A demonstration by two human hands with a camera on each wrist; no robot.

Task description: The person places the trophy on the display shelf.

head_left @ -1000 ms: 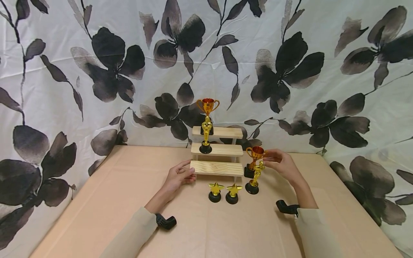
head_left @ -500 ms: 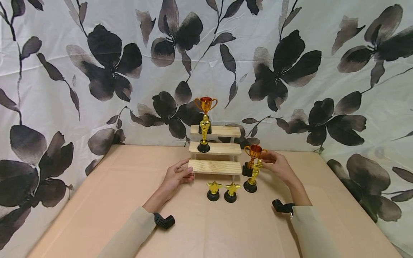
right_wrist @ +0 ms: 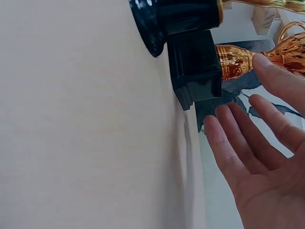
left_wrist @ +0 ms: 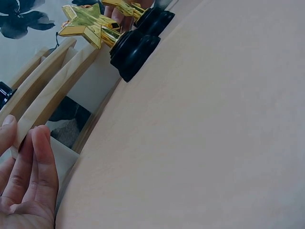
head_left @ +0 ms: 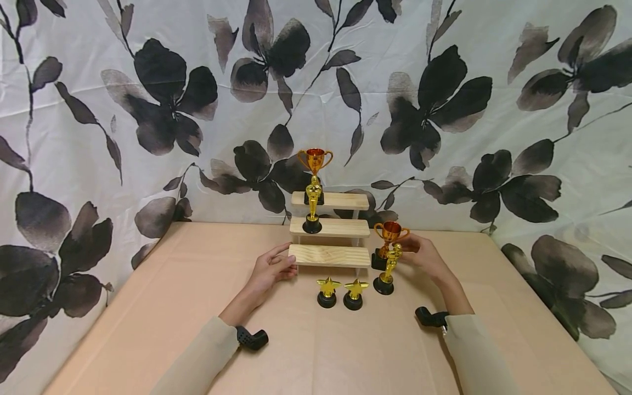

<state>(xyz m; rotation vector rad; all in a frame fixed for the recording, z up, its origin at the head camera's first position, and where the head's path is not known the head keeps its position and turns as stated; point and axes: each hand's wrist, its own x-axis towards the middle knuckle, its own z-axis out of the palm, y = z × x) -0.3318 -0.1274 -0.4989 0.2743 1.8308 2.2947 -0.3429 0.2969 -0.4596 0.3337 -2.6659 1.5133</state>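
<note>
A three-tier wooden display stand (head_left: 329, 255) stands near the back of the table. My left hand (head_left: 268, 271) pinches the left end of its lowest board (left_wrist: 59, 98), thumb above and fingers below. On the right of the stand is a gold cup trophy (head_left: 391, 232) with a square black base (right_wrist: 195, 67). My right hand (head_left: 425, 257) is beside this cup, fingers spread loosely and thumb at its stem in the right wrist view. A gold figure trophy (head_left: 391, 264) stands upright just in front of the cup, partly overlapping it.
Another cup trophy (head_left: 315, 161) stands on the top tier's left side. Below it a figure trophy (head_left: 313, 198) occupies the middle tier. Two star trophies (head_left: 326, 293) stand in front of the stand. A floral cloth (head_left: 316, 71) hangs behind the table.
The whole view shifts slightly. My right hand's fingers have come a little lower and closer in behind the figure trophy. My left hand keeps its place on the board.
</note>
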